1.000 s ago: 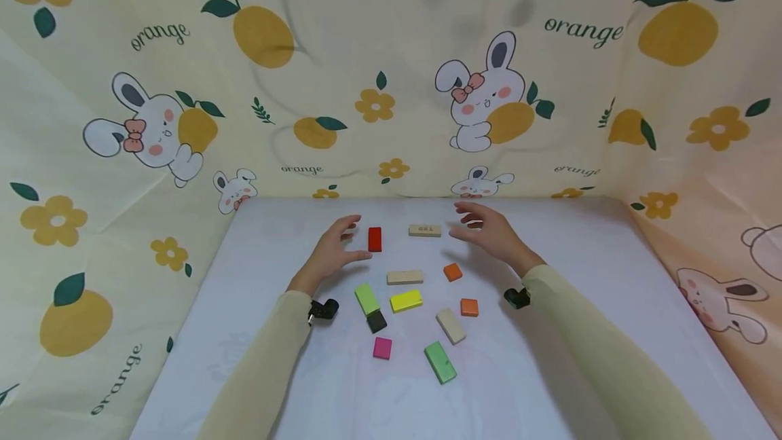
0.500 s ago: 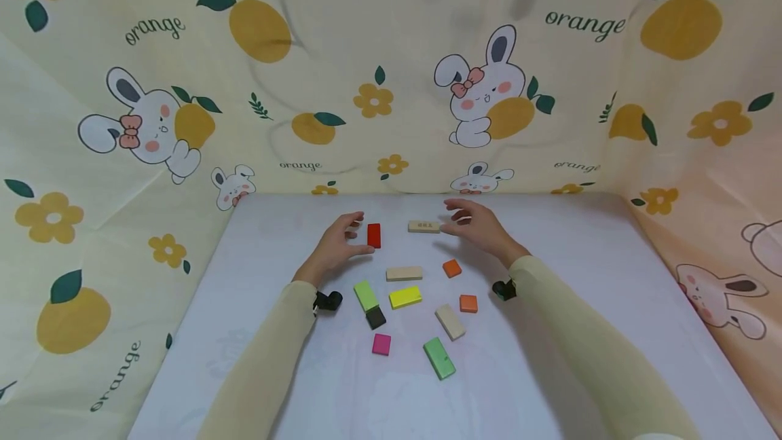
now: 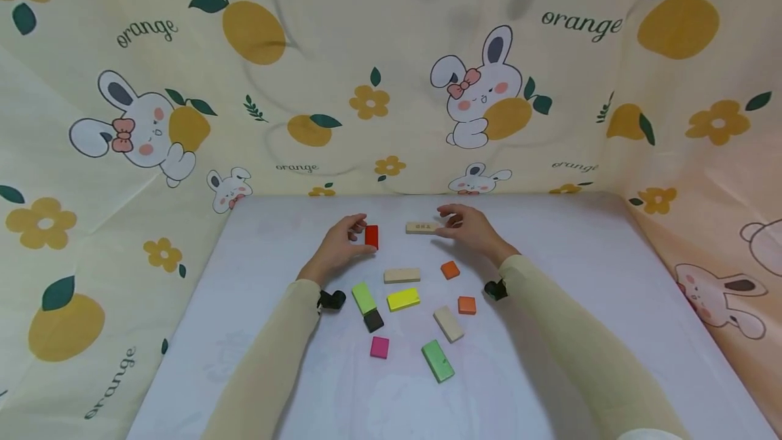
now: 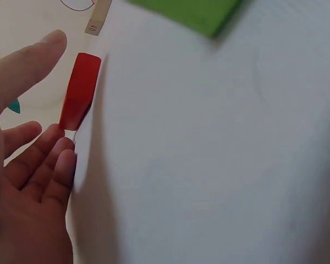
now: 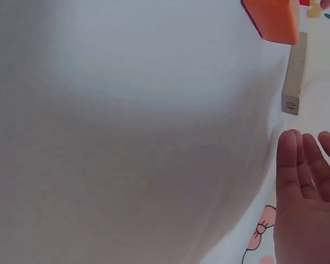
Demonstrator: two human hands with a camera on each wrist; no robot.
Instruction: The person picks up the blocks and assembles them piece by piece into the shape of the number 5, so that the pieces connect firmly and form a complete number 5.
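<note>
My left hand (image 3: 336, 244) is beside a red block (image 3: 372, 237) at the back of the table. In the left wrist view the fingertips are right at the near end of that red block (image 4: 81, 91), while the thumb stands apart from it. To its right lies a plain wooden block (image 3: 420, 228) with printed marks on its face. My right hand (image 3: 475, 231) is at that block's right end, thumb and fingers spread. The right wrist view shows nearly straight fingers just short of the wooden block (image 5: 295, 77), whose end reads 40.
Nearer on the white table (image 3: 293, 392) lie another wooden block (image 3: 402, 276), a yellow block (image 3: 403, 299), a lime block (image 3: 364, 298) against a black one (image 3: 374, 320), orange blocks (image 3: 450, 269), a pink block (image 3: 379, 347), a beige block (image 3: 449, 324) and a green block (image 3: 438, 360).
My right hand has moved left to the end of the printed wooden block. My left hand has shifted slightly right, closer to the red block. The blocks keep their places.
</note>
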